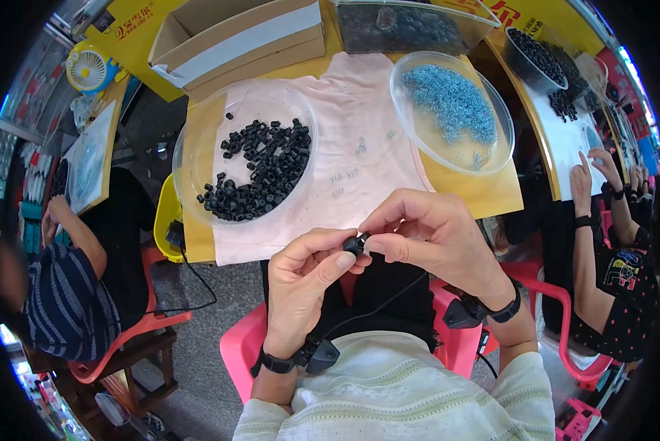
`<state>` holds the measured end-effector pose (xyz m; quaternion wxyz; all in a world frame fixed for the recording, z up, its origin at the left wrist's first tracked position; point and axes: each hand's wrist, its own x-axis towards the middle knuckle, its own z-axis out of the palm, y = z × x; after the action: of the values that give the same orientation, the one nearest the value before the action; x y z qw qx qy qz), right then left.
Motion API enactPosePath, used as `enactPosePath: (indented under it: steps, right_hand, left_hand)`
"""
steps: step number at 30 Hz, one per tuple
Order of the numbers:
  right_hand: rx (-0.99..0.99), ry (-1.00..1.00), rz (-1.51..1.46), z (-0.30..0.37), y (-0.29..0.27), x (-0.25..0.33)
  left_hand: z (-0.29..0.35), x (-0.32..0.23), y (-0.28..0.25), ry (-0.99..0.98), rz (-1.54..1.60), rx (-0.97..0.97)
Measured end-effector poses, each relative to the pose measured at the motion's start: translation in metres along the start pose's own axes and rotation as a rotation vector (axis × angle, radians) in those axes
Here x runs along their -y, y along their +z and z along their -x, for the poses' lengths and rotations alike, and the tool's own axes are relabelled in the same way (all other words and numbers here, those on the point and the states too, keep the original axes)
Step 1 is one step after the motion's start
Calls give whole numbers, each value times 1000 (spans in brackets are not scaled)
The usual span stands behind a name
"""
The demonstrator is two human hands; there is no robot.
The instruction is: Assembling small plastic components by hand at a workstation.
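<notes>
Just in front of my body, over my lap, both hands meet at a small, round black plastic part (352, 246). My left hand (304, 268) pinches it between thumb and fingertips. From the other side, my right hand (436, 235) closes thumb and index finger on its right edge; whether a second tiny piece sits there is too small to tell. Beyond my left hand, a round clear tray (291, 103) holds many short black cylinders (260, 169). Several small clear pieces (337, 177) lie on the pale pink cloth (377, 173). A second clear tray (484, 163) holds tiny pale blue pieces (451, 95).
An open cardboard box (249, 40) and a clear bin (403, 29) of dark parts stand at the table's back. A yellow basket (167, 220) hangs low at the left. People sit at tables on both sides; a bowl of black parts (535, 59) stands at the right.
</notes>
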<state>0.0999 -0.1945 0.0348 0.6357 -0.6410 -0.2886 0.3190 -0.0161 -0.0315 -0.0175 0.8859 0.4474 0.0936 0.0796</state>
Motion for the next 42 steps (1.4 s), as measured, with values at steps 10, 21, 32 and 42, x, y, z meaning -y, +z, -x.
enactPosePath:
  steps: [10, 21, 32, 42]
  right_hand:
    - [-55, -270, 409, -2, 4, -4]
    - [-75, -440, 545, -10, -2, -27]
    - [-157, -512, 635, -1, 8, -32]
    - [-192, -556, 680, -1, 1, -39]
  left_hand:
    - [-1, 5, -2, 3, 28, -29]
    - [-7, 22, -4, -153, 226, -57]
    - [-8, 27, -2, -286, 511, -35]
    - [-8, 20, 15, -307, 380, -45]
